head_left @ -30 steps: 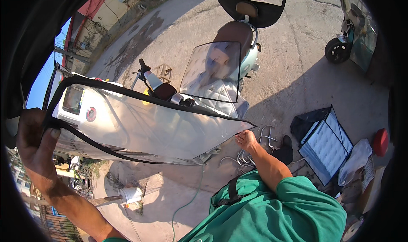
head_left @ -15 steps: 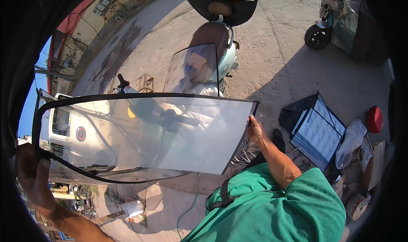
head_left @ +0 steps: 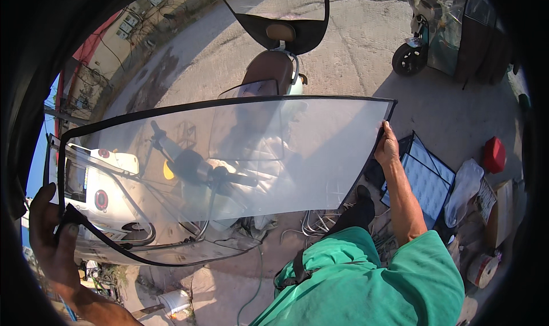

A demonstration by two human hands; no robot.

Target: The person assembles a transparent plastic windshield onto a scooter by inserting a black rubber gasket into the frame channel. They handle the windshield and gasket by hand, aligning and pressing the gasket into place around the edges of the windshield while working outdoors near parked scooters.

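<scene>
A long clear plastic sheet (head_left: 326, 148) with black edging stretches between my hands across the middle of the view. My left hand (head_left: 54, 240) grips its black-edged corner at the far left, thumb toward me. At the other end, my right hand (head_left: 389, 146) pinches the edge just below the upper right corner. Behind the sheet stands a scooter with a brown seat (head_left: 269, 71); its handlebars (head_left: 191, 166) show through the plastic. A second clear panel, seen partly through the sheet, lies over the scooter. Another edged clear piece hangs below, toward the left.
A white vehicle (head_left: 100, 197) stands at the left. On the ground at right lie a black-framed panel (head_left: 426, 177), a plastic bag (head_left: 464, 189), a red container (head_left: 493, 154) and a spool (head_left: 482, 270). A covered three-wheeler's wheel (head_left: 409, 59) is at upper right; a white bucket (head_left: 174, 301) is low left.
My right hand has moved right and slightly up, carrying the sheet's right end with it. The sheet is now extended farther, covering more of the scooter. My left hand keeps its grip.
</scene>
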